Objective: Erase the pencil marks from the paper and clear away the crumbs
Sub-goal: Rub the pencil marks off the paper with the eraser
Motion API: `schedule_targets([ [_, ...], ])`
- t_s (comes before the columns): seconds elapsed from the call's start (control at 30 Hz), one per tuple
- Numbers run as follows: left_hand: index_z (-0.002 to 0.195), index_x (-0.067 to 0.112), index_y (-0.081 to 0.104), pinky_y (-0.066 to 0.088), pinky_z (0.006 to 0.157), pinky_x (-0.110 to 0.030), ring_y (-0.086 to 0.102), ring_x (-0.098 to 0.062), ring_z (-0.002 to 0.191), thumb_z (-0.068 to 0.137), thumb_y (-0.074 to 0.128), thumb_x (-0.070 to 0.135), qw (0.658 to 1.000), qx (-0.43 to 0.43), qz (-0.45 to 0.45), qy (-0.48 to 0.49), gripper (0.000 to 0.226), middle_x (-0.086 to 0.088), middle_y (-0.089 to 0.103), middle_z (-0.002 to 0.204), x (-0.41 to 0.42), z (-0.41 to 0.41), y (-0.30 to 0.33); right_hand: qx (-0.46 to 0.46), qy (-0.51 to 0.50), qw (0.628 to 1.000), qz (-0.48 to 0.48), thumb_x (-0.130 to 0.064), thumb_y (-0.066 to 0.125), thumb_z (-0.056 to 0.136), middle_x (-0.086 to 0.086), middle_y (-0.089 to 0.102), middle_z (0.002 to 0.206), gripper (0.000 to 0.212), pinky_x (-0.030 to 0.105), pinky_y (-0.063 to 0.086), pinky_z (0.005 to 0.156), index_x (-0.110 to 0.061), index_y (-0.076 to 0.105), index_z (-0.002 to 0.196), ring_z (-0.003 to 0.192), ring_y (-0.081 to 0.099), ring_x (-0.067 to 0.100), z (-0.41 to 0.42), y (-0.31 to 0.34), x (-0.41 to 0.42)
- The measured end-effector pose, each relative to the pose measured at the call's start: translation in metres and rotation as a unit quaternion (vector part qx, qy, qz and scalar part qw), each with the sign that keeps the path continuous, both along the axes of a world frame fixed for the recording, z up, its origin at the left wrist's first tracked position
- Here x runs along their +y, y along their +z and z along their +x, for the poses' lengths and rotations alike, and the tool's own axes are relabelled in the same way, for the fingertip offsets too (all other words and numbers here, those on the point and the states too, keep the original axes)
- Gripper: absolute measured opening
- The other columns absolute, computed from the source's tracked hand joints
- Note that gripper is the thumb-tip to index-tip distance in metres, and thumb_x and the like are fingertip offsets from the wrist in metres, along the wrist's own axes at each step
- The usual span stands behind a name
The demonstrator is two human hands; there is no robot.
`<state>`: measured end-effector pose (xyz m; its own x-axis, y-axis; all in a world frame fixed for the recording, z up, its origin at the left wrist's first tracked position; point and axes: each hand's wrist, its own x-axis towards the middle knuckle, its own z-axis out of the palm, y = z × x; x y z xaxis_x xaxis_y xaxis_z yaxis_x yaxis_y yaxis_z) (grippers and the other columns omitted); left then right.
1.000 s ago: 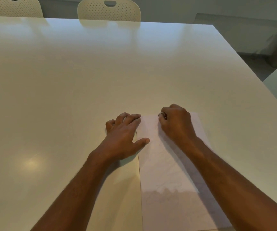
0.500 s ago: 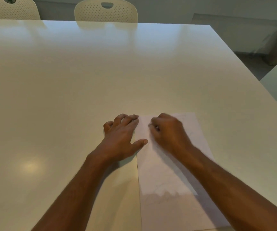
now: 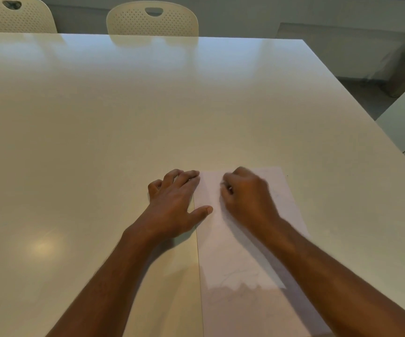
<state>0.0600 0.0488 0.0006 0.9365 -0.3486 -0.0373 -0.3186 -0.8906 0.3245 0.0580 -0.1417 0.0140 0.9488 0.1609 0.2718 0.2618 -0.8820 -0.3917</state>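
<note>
Glossy and cream-coloured, the table (image 3: 123,132) fills nearly the whole frame, with two perforated chair backs (image 3: 152,19) at the top edge and a strip of floor at the upper right. Low and right of centre lies the paper (image 3: 240,254), a pale sheet running from the middle of the frame down to the bottom edge, its left edge a straight line on the tabletop.

At the sheet's upper left corner the left hand (image 3: 172,205) lies spread across that edge, fingertips by the corner and thumb reaching onto the sheet. It grasps nothing; it looks set there as a weight so the sheet cannot slide or buckle under rubbing.

Just to its right, over the top part of the sheet, the right hand (image 3: 247,195) is clenched into a fist, knuckles up and slightly blurred. Something small shows between its curled fingers, probably an eraser, though it is too hidden to name with certainty. The tight, low grip suits pressing down hard.

Faint pencil marks (image 3: 240,276) show lower on the sheet, toward the bottom of the frame, so erasing appears unfinished. Crumbs are too small to make out.
</note>
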Motion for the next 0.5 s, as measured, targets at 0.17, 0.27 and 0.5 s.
schedule_targets([
  [0.17, 0.155, 0.028, 0.027, 0.014, 0.112, -0.043, 0.004, -0.012, 0.147, 0.087, 0.041, 0.070, 1.000, -0.002, 0.003, -0.003, 0.081, 0.016, 0.019, 0.161, 0.000, 0.002, 0.000, -0.004, -0.067, 0.998, 0.009, -0.018, 0.060, 0.090, 0.003, 0.060, 0.077, 0.018, 0.031, 0.046, 0.062, -0.011, 0.070, 0.076, 0.067, 0.059, 0.023, 0.022, 0.002, -0.026],
  [0.27, 0.156, 0.028, 0.026, 0.012, 0.112, -0.041, 0.003, -0.012, 0.148, 0.091, 0.046, 0.067, 1.000, 0.000, 0.004, -0.003, 0.078, 0.016, 0.018, 0.162, 0.000, 0.001, -0.001, -0.009, -0.039, 0.999, -0.002, -0.016, 0.059, 0.090, 0.004, 0.058, 0.077, 0.018, 0.034, 0.049, 0.062, -0.010, 0.067, 0.075, 0.065, 0.058, 0.023, 0.011, 0.003, -0.014],
  [0.5, 0.153, 0.028, 0.031, 0.014, 0.110, -0.041, 0.006, -0.011, 0.147, 0.082, 0.037, 0.072, 1.000, -0.005, -0.003, -0.002, 0.084, 0.017, 0.022, 0.160, 0.001, 0.001, -0.001, -0.010, -0.092, 0.996, 0.010, -0.016, 0.060, 0.088, 0.005, 0.059, 0.076, 0.017, 0.033, 0.049, 0.063, -0.009, 0.068, 0.074, 0.067, 0.059, 0.026, 0.020, 0.001, -0.034],
])
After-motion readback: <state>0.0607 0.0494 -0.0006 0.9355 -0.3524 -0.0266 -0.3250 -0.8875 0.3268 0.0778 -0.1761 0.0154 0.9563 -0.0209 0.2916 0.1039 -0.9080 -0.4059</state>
